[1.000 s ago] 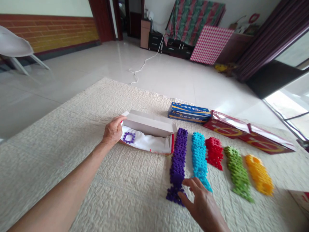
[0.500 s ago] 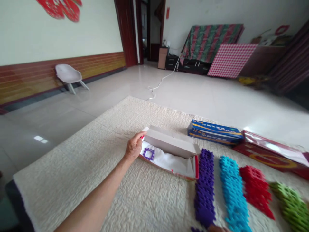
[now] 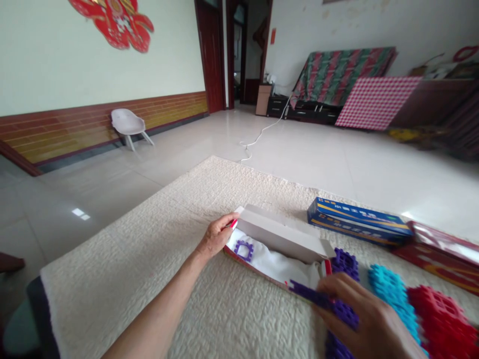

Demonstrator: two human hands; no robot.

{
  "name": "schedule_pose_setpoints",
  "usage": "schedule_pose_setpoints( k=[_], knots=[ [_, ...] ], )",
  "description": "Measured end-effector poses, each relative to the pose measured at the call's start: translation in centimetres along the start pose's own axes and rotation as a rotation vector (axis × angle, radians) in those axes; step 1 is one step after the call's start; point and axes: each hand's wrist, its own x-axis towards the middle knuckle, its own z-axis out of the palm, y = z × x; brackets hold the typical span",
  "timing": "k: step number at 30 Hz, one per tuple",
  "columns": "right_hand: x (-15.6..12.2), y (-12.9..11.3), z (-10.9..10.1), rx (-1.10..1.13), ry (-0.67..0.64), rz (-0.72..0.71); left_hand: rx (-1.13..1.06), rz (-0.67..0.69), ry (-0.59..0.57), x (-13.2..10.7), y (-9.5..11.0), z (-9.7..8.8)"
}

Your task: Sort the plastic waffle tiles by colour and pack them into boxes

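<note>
My left hand (image 3: pixel 219 234) is closed on the left end of an open cardboard box (image 3: pixel 277 233), thumb and fingers over its edge. White cloth (image 3: pixel 275 259) lines the box, and one purple square plastic piece (image 3: pixel 244 251) lies on it at the left. My right hand (image 3: pixel 355 309) pinches another purple plastic piece (image 3: pixel 309 294), seen nearly edge-on, by the box's front right corner. Under and behind that hand runs a row of purple pieces (image 3: pixel 345 263), partly hidden. Blue pieces (image 3: pixel 392 289) and red pieces (image 3: pixel 441 314) lie farther right.
A blue box (image 3: pixel 357 222) and a dark red box (image 3: pixel 445 254) lie along the far side of the cream quilted cover (image 3: pixel 149 269). Beyond it, a white chair (image 3: pixel 127 125) stands by the left wall, and a white cable (image 3: pixel 262 130) crosses the tiled floor.
My right hand has come up from the bottom edge to the box's right end, bringing a purple piece. My left hand keeps its hold on the box. The view has shifted left.
</note>
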Motion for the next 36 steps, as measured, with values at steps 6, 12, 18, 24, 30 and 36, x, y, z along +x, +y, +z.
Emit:
schedule_pose_setpoints(
  k=[6, 12, 18, 24, 30, 36],
  knots=[
    [11.0, -3.9, 4.7, -0.184, -0.132, -0.198, -0.066, -0.001, -0.006, 0.0, -0.5, 0.1],
    [14.6, -4.4, 8.8, -0.247, -0.265, -0.426, -0.104, 0.006, 0.021, 0.0, -0.4, 0.3],
    [15.7, -3.5, 9.6, -0.217, -0.307, -0.539, -0.097, -0.010, 0.033, 0.0, -0.1, 0.4],
    [16.3, -3.1, 10.2, -0.173, -0.348, -0.594, -0.070, 0.000, 0.022, 0.0, -0.3, 0.3],
    [16.5, -2.7, 9.7, -0.175, -0.380, -0.567, -0.071, 0.014, 0.022, 0.1, -0.4, 0.2],
    [17.5, -3.3, 10.1, -0.195, -0.394, -0.546, -0.093, 0.004, 0.014, 0.0, -0.4, 0.2]
  ],
)
